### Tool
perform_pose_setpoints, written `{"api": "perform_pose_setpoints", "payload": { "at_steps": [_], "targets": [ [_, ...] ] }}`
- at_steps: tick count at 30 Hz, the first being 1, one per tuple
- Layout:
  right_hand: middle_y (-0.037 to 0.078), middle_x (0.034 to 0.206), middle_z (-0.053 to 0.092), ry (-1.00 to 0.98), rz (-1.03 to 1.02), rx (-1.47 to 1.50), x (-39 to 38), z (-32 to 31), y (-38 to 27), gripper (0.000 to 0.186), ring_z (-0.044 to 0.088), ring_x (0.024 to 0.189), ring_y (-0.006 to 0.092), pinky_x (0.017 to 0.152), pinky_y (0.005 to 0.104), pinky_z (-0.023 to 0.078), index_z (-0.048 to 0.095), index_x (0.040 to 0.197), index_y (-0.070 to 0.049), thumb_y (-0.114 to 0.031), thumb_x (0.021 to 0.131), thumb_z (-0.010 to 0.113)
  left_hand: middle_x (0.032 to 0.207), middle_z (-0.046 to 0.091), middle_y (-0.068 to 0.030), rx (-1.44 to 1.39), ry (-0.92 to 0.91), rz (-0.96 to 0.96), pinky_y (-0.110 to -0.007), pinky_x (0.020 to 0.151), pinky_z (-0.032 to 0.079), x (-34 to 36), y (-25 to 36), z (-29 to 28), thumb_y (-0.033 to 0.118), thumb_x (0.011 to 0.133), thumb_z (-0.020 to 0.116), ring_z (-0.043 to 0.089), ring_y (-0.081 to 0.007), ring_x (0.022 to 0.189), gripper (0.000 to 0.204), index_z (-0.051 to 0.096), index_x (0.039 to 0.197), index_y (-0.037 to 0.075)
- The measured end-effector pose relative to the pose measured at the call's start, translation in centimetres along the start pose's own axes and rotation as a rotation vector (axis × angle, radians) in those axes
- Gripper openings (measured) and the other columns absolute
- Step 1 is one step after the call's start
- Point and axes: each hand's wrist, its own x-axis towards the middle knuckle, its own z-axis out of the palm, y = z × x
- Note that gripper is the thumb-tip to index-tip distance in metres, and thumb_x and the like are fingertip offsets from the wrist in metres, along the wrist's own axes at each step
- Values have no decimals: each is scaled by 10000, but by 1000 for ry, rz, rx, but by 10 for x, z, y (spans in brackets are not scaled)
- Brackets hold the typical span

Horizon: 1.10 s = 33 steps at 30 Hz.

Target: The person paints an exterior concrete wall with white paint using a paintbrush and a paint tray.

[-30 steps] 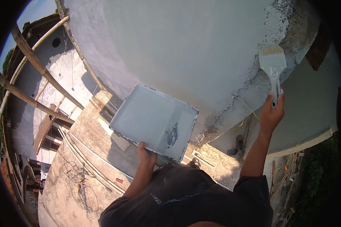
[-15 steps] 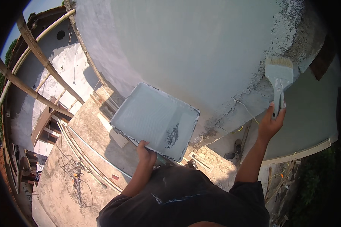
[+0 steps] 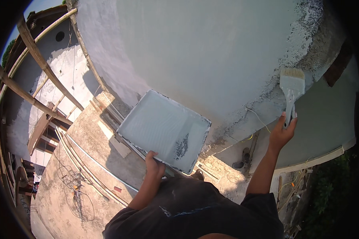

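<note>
A wide, flat paintbrush point(image 3: 292, 88) with pale bristles and a paint-smeared head is gripped by its handle in my right hand point(image 3: 282, 133). Its bristles point up toward the rough lower right border of the grey-green wall point(image 3: 203, 51); whether they touch it I cannot tell. Close to my body, my left hand point(image 3: 153, 167) grasps the near edge of a paint tray point(image 3: 155, 127), thumb over the rim. Pale grey-green paint coats the tray, with a dark bare patch near its right side. The fingers under the tray are hidden.
Bamboo and timber poles point(image 3: 48, 67) stand at the left. On the concrete floor point(image 3: 64, 167) lie long pipes point(image 3: 87, 159) and a tangle of wire point(image 3: 77, 195). A thin cable point(image 3: 261, 116) hangs below the wall, and footwear point(image 3: 238, 164) rests on the ground nearby.
My right hand and the paintbrush have shifted slightly down and left. The paint tray stays nearly in place in my left hand, while the view has shifted a little.
</note>
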Motion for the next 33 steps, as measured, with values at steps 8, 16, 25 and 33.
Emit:
{"api": "perform_pose_setpoints", "payload": {
  "at_steps": [8,16,25,33],
  "targets": [
    [248,1080,611,92,-75,-18,0,2,-5,359,607,987,298,868,352,452,516,1155,120,-141,917,583,1185,535,-133,-21,28,22,-467,1024,346,-1,13,0,119,605,492,476,-332,1144,642,446,1234,-1],
    [238,1156,588,20,36,-27,-8,5,-15,428,575,1038,259,919,335,419,496,1202,126,-193,930,584,1186,530,-137,-2,-6,49,-472,1018,345,7,28,-8,130,618,480,469,-329,1144,631,445,1231,-11],
    [199,1134,602,31,36,-85,-34,2,-21,360,580,1014,231,892,321,435,506,1193,101,-113,914,579,1189,528,-132,36,-16,4,-472,1013,346,10,43,-20,129,650,458,467,-321,1153,579,457,1212,-7],
    [84,1016,614,-604,601,340,-118,16,-40,312,547,919,133,849,275,435,540,1175,44,-77,891,585,1162,531,-127,212,58,121,-460,991,366,25,56,-28,131,677,467,484,-312,1123,518,479,1178,-3]
  ]
}}
